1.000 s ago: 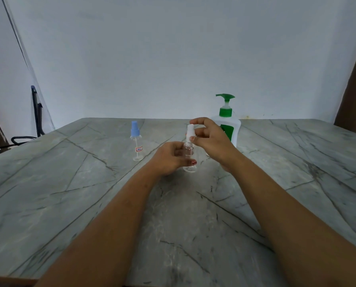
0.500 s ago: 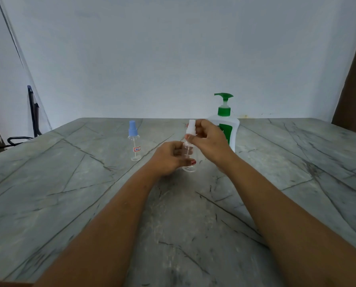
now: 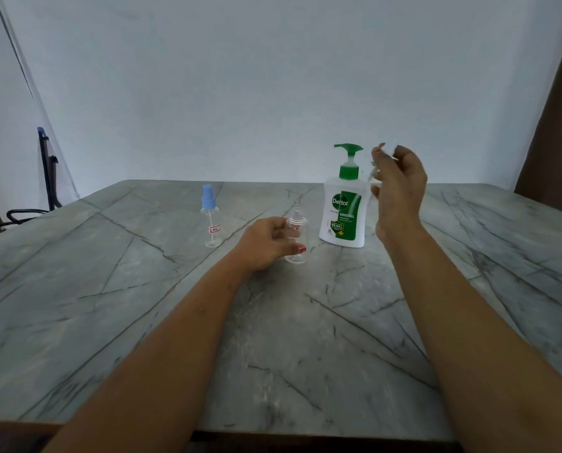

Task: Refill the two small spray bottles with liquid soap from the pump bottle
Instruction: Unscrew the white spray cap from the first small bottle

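The left hand (image 3: 266, 243) curls round the uncapped bottle (image 3: 298, 235), steadying it for filling; at two o'clock the right hand (image 3: 400, 188) pinches what seems its blurred cap (image 3: 393, 149).

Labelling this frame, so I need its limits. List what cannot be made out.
Head view:
- Spray top: blurred, mostly wrapped by the right hand.
- Label on the blue-capped bottle: writing too small to read.
- Clear bottle: left side covered by the left hand; any liquid inside cannot be told.

Blurred spray cap (image 3: 391, 148) mostly hidden in right hand (image 3: 400, 188), blue-capped bottle's label (image 3: 214, 228) unreadable
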The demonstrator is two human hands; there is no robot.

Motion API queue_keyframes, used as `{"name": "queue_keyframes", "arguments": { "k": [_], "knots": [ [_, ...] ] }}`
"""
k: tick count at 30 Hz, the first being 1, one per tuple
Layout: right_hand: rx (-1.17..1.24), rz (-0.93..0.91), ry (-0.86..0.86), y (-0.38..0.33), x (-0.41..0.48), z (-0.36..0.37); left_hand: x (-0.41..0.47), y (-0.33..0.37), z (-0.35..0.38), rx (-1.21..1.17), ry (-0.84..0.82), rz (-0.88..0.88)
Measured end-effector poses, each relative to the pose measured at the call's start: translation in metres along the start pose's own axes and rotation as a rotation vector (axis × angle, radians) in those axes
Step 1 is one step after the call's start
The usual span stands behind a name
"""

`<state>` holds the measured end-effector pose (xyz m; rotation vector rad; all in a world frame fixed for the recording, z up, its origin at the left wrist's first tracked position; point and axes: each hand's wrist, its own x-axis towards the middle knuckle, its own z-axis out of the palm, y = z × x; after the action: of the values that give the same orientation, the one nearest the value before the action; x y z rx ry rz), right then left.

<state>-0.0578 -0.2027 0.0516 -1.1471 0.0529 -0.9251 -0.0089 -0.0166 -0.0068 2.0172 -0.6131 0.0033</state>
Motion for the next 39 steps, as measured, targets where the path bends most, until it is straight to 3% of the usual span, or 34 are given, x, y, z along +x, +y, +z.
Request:
{"name": "queue_keyframes", "arguments": {
  "k": [4,7,14,29,34,39],
  "knots": [
    [-0.665,-0.028,-0.107,0.007,0.013,-0.022,-0.002,0.002,0.002,0.044,0.016,0.01],
    [-1.113,-0.031,-0.061,0.012,0.017,-0.034,-0.002,0.001,0.004,0.057,0.035,0.015],
    [-1.61,0.238,-0.15,0.026,0.012,-0.05,0.001,-0.001,0.007,0.038,0.05,0.026],
    [-1.832,0.236,-0.262,0.035,0.011,-0.048,0.006,-0.006,0.012,0.051,0.091,0.059],
    [-1.7,0.255,-0.347,0.023,0.014,-0.045,0.006,-0.005,0.013,0.075,0.103,0.077],
    [-1.56,0.262,-0.262,0.016,0.021,-0.05,0.004,-0.002,0.013,0.094,0.105,0.08]
  ]
}}
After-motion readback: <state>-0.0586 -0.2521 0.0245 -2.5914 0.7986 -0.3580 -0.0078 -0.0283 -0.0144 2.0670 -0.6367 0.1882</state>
